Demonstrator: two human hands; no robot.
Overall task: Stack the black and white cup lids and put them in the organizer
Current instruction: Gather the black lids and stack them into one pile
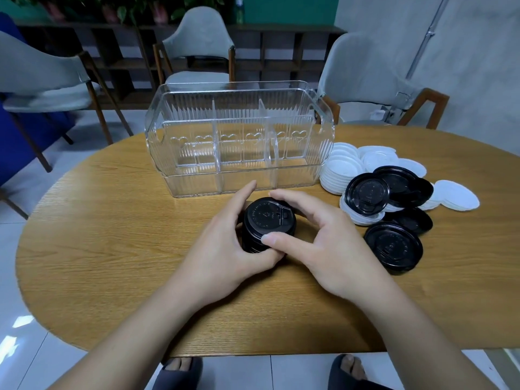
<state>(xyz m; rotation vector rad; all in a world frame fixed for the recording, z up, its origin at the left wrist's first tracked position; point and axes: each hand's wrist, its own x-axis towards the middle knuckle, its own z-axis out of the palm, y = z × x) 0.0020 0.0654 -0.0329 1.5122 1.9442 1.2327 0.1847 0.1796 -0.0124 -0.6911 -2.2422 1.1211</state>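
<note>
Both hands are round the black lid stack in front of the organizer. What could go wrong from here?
1. The black lid stack is held only by its sides between the left hand and right hand; lifted so, it might splay.
2. The clear organizer has narrow dividers that the stack could catch on.
3. The loose lids overlap and may slide.

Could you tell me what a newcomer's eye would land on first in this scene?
First, the two hands, left hand and right hand, cupped around a stack of black lids at the middle of the wooden table. Just behind stands the clear organizer, its compartments empty. To the right lies a loose heap of white lids and black lids.
</note>
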